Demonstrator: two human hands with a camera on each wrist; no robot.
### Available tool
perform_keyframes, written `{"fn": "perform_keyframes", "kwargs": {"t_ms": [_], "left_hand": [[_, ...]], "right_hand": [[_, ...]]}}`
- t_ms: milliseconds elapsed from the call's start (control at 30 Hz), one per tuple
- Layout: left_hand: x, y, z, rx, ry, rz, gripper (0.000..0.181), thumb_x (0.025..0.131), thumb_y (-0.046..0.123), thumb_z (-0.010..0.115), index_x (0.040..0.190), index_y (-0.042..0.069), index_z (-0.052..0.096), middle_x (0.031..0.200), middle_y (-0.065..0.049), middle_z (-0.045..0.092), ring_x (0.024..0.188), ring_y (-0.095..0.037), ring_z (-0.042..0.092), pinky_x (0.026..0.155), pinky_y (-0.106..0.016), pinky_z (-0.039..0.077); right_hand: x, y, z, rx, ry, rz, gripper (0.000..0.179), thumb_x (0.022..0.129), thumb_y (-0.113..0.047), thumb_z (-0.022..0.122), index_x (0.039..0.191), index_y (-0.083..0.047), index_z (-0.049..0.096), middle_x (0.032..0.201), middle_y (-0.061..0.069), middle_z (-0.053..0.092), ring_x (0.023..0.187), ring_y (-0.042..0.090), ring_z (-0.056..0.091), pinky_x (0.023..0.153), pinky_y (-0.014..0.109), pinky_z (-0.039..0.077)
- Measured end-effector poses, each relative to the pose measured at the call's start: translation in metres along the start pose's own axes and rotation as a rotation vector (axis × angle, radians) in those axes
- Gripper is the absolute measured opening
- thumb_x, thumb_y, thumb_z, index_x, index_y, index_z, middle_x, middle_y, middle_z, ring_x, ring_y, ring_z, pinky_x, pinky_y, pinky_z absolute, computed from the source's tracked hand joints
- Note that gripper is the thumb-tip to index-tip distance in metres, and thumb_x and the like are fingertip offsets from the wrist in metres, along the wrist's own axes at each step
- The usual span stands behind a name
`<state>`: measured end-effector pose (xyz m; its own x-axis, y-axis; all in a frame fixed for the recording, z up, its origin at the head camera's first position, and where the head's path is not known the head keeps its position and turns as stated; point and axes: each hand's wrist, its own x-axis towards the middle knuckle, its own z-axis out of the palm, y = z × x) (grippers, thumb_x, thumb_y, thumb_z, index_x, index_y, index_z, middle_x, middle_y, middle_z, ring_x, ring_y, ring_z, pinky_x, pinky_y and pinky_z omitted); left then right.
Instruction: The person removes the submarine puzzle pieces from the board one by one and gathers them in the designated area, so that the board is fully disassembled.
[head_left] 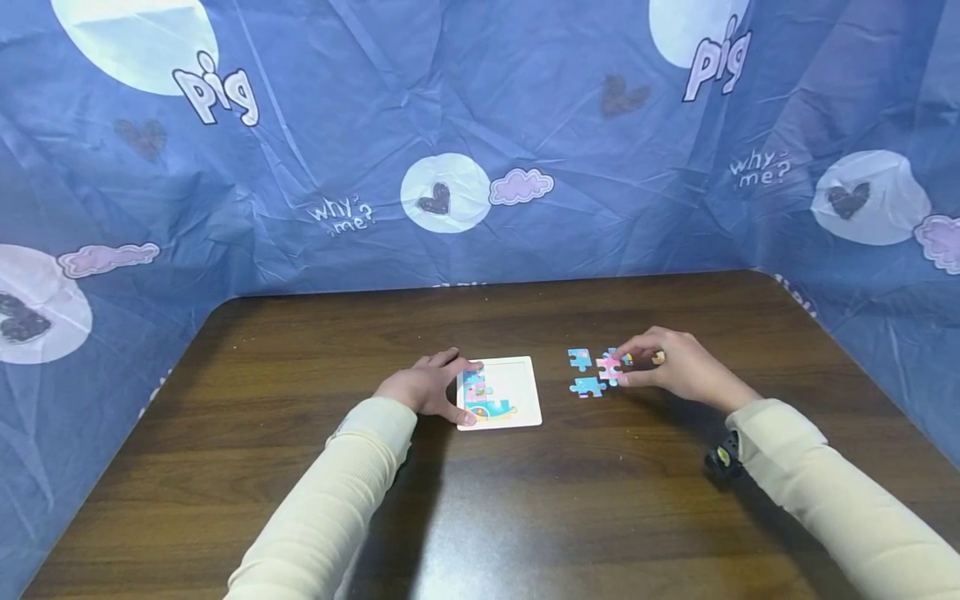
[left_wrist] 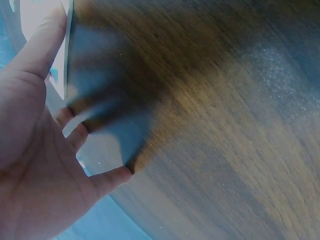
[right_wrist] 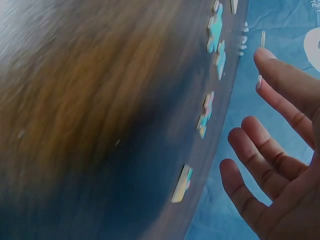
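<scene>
Left hand [head_left: 426, 387] spread, touching white square puzzle tray [head_left: 521, 396]. Right hand [head_left: 678, 367] pinches pink jigsaw piece [head_left: 608, 367] above brown wood-grain surface [head_left: 600, 475].

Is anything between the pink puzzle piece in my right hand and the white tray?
Yes: a far blue piece and a near blue piece lie on the table between the pink piece and the white tray. Lifting it over them would probably work.

Left fingers [left_wrist: 111, 182] wide apart, right fingers [head_left: 641, 342] seemingly in a pinch with thumb [head_left: 637, 379], both forearms [head_left: 341, 479] forward.
</scene>
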<state>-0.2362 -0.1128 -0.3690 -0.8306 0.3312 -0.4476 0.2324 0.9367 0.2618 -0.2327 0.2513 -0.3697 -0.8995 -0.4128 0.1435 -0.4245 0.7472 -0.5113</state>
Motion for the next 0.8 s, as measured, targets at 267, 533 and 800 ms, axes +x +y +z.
{"fn": "perform_keyframes", "kwargs": {"t_ms": [267, 533, 800], "left_hand": [[-0.002, 0.002, -0.002, -0.003, -0.005, 0.003, 0.085, 0.088, 0.043, 0.079, 0.159, 0.029, 0.034, 0.169, -0.01, 0.014, 0.154, -0.035, 0.016, 0.116, -0.058, 0.029], [-0.004, 0.004, -0.003, 0.005, 0.001, 0.01, 0.085, 0.088, 0.043, 0.079, 0.158, 0.028, 0.034, 0.169, -0.011, 0.014, 0.153, -0.036, 0.017, 0.116, -0.058, 0.029], [-0.008, 0.005, -0.005, 0.002, 0.001, 0.011, 0.084, 0.089, 0.043, 0.079, 0.158, 0.027, 0.034, 0.169, -0.013, 0.015, 0.153, -0.036, 0.018, 0.116, -0.059, 0.03]], "right_hand": [[-0.011, 0.013, -0.004, -0.011, -0.024, 0.031, 0.028, 0.082, -0.025, 0.087, 0.106, -0.014, 0.078, 0.102, 0.009, 0.069, 0.097, 0.032, 0.067, 0.086, 0.052, 0.052], [-0.018, 0.025, -0.005, -0.063, -0.051, 0.071, 0.029, 0.081, -0.029, 0.087, 0.106, -0.016, 0.079, 0.108, 0.014, 0.068, 0.096, 0.03, 0.066, 0.083, 0.048, 0.051], [-0.019, 0.026, 0.0, -0.056, -0.058, 0.033, 0.029, 0.08, -0.026, 0.088, 0.104, -0.013, 0.079, 0.1, 0.007, 0.069, 0.087, 0.02, 0.061, 0.077, 0.039, 0.049]]}}
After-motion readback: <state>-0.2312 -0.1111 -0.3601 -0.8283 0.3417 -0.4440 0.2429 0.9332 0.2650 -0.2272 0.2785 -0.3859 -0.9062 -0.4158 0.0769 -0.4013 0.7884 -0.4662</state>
